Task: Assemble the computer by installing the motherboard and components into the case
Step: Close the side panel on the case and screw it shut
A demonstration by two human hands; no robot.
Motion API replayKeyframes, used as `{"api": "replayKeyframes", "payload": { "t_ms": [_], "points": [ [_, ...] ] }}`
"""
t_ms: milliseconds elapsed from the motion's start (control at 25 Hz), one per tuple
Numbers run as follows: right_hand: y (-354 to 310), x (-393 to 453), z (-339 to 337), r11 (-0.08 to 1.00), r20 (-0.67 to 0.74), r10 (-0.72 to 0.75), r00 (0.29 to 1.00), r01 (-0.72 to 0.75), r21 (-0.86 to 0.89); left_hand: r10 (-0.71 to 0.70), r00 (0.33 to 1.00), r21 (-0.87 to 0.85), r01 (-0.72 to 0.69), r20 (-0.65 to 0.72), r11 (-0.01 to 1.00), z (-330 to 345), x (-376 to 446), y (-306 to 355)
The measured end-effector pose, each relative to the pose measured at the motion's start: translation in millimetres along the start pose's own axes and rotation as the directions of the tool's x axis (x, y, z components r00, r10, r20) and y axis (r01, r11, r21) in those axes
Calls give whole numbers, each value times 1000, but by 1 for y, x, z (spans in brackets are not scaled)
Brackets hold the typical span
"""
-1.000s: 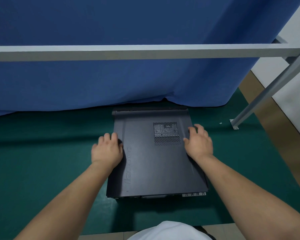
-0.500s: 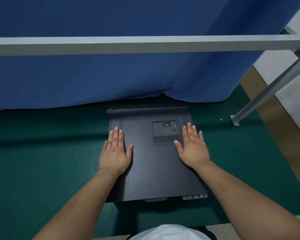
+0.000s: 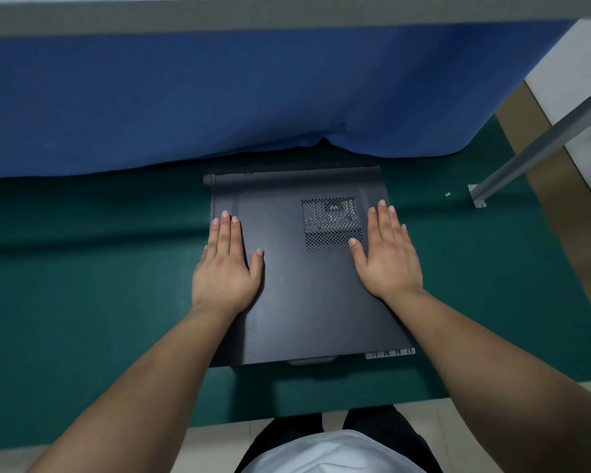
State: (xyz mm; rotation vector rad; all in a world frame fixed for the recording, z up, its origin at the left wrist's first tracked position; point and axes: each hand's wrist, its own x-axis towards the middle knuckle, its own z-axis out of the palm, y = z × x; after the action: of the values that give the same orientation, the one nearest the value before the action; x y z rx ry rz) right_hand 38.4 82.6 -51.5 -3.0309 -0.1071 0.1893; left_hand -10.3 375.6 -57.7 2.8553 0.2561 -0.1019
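My left hand (image 3: 224,273) lies flat and open on the dark side panel (image 3: 297,288) of the computer case, fingers together and pointing away from me, close to the panel's left edge, thumb spread out to the right. My right hand (image 3: 388,259) is flat and open too, palm down near the panel's right edge, its thumb tip touching the lower right corner of the perforated vent (image 3: 331,223). Neither hand grips anything; both simply press on the panel. The case lies on its side in the middle of the green bench (image 3: 82,285), its far end just in front of the blue curtain (image 3: 219,97). At the near right corner a pale slotted strip (image 3: 389,353) shows under the panel. A grey metal post (image 3: 539,145) slants down to a bracket on the bench at right, with a small screw (image 3: 447,194) near it
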Motion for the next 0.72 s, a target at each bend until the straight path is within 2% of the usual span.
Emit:
{"api": "replayKeyframes", "payload": {
  "t_ms": [360, 560, 720],
  "points": [
    [-4, -19, -6, 1000, 13, 13, 1000, -14, 20, -33, 998, -70, 30, -49, 997, -3, -12, 2],
    [2, -89, 1, 1000, 19, -14, 1000, 14, -20, -120, 989, -145, 107, -82, 984, 1, -73, 8],
    [16, -139, 7, 1000, 10, 5, 1000, -5, -4, -113, 994, -119, 111, -9, 987, 0, -128, 8]
  ]
}}
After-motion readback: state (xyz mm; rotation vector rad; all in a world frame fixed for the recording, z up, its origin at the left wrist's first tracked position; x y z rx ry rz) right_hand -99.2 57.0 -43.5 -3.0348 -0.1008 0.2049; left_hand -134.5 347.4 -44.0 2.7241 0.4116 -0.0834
